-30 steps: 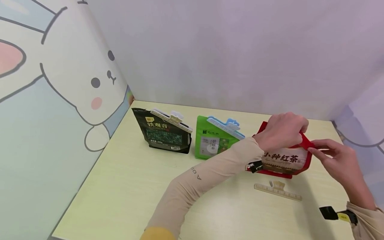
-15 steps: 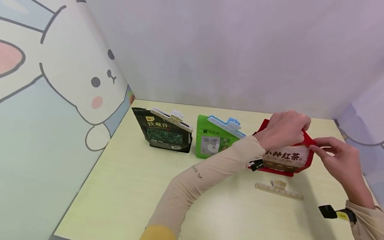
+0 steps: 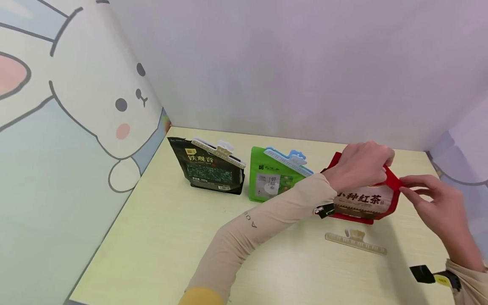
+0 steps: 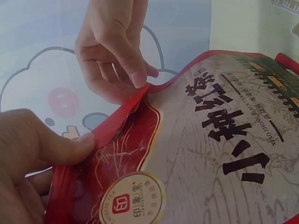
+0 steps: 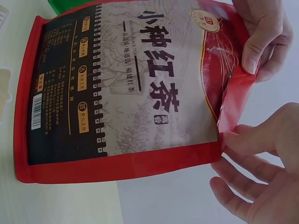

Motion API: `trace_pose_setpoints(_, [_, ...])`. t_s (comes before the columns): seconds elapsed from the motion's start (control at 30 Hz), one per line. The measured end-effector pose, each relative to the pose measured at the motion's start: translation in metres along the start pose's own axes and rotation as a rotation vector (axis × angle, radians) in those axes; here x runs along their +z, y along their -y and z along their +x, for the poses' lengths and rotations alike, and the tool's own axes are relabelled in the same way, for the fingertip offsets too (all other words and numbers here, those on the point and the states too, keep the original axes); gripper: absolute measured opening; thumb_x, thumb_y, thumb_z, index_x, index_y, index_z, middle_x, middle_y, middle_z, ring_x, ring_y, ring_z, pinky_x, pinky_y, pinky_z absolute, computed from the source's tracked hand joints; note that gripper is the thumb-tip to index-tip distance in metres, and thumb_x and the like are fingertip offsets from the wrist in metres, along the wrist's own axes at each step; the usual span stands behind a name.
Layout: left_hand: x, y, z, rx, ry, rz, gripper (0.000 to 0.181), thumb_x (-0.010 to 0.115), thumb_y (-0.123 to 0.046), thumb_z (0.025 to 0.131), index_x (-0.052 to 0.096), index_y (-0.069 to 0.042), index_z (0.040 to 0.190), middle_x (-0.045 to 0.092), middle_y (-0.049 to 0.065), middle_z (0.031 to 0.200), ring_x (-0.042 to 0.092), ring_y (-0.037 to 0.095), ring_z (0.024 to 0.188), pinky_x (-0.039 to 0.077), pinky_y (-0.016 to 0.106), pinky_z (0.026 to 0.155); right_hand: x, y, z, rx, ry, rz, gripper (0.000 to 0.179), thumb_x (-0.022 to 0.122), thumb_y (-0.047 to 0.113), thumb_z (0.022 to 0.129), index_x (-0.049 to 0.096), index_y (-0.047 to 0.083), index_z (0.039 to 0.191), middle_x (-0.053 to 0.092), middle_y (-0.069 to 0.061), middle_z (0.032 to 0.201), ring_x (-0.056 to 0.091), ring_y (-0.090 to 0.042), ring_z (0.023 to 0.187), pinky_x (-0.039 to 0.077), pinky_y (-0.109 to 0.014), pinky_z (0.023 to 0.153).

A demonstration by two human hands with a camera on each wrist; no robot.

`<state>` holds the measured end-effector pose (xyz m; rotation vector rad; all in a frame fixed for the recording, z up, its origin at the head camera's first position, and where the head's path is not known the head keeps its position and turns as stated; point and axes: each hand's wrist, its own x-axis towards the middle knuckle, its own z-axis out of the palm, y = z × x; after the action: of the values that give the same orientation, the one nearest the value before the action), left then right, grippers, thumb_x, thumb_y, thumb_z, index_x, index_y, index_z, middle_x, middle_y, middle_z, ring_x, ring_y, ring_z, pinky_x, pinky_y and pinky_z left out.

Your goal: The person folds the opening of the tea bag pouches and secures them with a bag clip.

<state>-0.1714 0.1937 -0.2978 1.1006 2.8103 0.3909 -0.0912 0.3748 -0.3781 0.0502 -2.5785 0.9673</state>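
Observation:
A red tea pouch [image 3: 362,201] with a pale printed front stands at the right of the table. My left hand [image 3: 360,165] reaches across and grips its top edge, thumb on the front in the left wrist view. At the top right corner, my right hand [image 3: 438,201] pinches the folded red flap [image 5: 237,91] between thumb and index finger; its other fingers are loosely bent. The flap slants down over the printed front [image 4: 201,126]. In front of the pouch lies a beige bag clip [image 3: 356,243] with a piano-key pattern. My left forearm hides the pouch's left part.
Left of it stand a green tea pouch [image 3: 263,180] with a blue clip [image 3: 289,160] and a black tea pouch [image 3: 209,169] with a white-and-beige clip [image 3: 219,151], each slanted across a top corner. A wall [image 3: 286,76] rises behind the table [image 3: 171,241].
My right hand and wrist have shifted slightly right, still pinching the flap corner. My left hand keeps its grip on the pouch's top. The clips and other pouches stay where they were.

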Motion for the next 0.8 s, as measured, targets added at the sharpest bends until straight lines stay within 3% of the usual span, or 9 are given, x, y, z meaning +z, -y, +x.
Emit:
trace_pose_setpoints(0.2, [0.001,0.001,0.0,0.001,-0.002,0.008,0.014,0.052,-0.016,0.09,0.056,-0.027,0.084,0.051,-0.011,0.072,0.046,0.002,0.066,0.034,0.018,0.05,-0.006,0.009,-0.006,-0.004,-0.023,0.063,0.018,0.066,0.005,0.087,0.066,-0.001,0.104,0.058,0.022,0.092,0.052,0.009,0.084,0.036,-0.001,0.073])
trace_pose_setpoints(0.43, [0.002,0.001,-0.001,-0.003,-0.01,-0.005,0.012,0.052,-0.018,0.091,0.057,-0.028,0.088,0.055,-0.013,0.077,0.049,0.001,0.071,0.038,0.017,0.054,-0.013,0.014,-0.012,-0.008,-0.018,0.107,0.018,0.068,0.0,0.084,0.066,-0.002,0.103,0.061,0.019,0.09,0.056,0.009,0.076,0.04,-0.003,0.07])
trace_pose_setpoints(0.8, [0.001,0.0,0.0,-0.015,-0.009,-0.01,0.011,0.053,-0.019,0.091,0.058,-0.029,0.09,0.058,-0.016,0.082,0.051,-0.001,0.074,0.04,0.017,0.055,-0.013,0.019,-0.019,-0.012,0.063,0.093,0.02,0.07,0.003,0.083,0.067,0.002,0.103,0.063,0.016,0.09,0.056,0.008,0.079,0.042,-0.004,0.067])
